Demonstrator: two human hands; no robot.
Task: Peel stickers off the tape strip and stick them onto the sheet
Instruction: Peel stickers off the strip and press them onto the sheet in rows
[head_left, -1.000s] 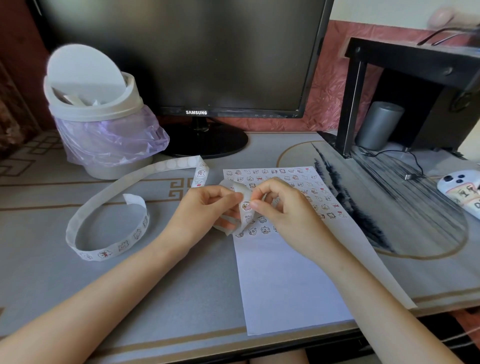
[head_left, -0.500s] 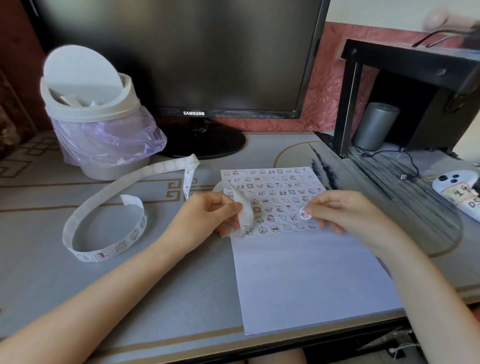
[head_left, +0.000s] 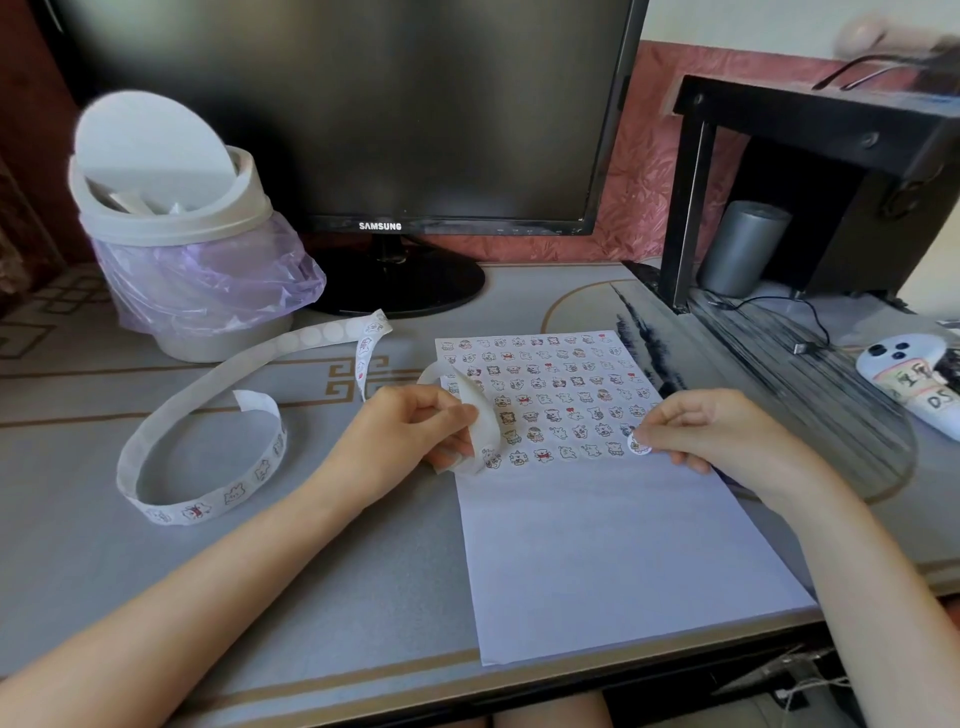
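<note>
Stickers (head_left: 540, 395) are laid on half the sheet (head_left: 597, 561), another sticker (head_left: 639, 445) pinched by the right hand (head_left: 727, 436), tape strip (head_left: 483, 426) by the left hand (head_left: 405, 441).

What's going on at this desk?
A person is moving stickers from a tape strip to a paper sheet. The left hand holds the strip's end at the sheet's left edge. The right hand pinches one round sticker at the right end of the lowest row. The sheet's upper part is covered in sticker rows; its lower half is bare. The rest of the strip loops across the table.
</note>
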